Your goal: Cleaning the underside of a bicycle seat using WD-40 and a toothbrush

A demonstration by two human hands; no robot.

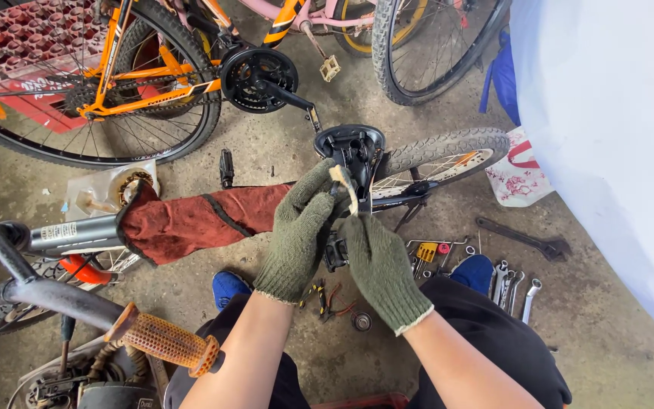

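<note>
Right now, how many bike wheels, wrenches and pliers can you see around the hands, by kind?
Bike wheels: 4 (orange bike's, top one, small one past the hands, one at lower left, partly hidden)
Wrenches: 4 (dark adjustable wrench, three shiny ones; that pile may hide more)
Pliers: 1
Total: 9

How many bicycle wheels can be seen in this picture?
5. One on the orange bicycle, top left; a yellow-rimmed one and a bare-rimmed one at top; one beyond the gloved hands; one low left. More may be hidden.
</note>
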